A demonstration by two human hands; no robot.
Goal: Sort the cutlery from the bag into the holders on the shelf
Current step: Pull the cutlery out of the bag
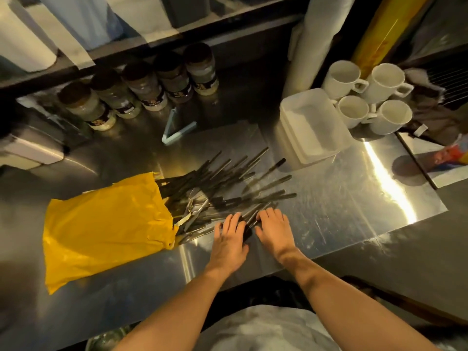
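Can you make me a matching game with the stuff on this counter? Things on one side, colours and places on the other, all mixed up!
Things:
1. bag
2. mugs
3. jars
4. cutlery

Clues:
A. in a row at the back, dark lids
B. yellow, lying on the left
C. spilling out in the middle, black handles
D. white, clustered at the far right

Pairs: 1-B, 2-D, 3-A, 4-C
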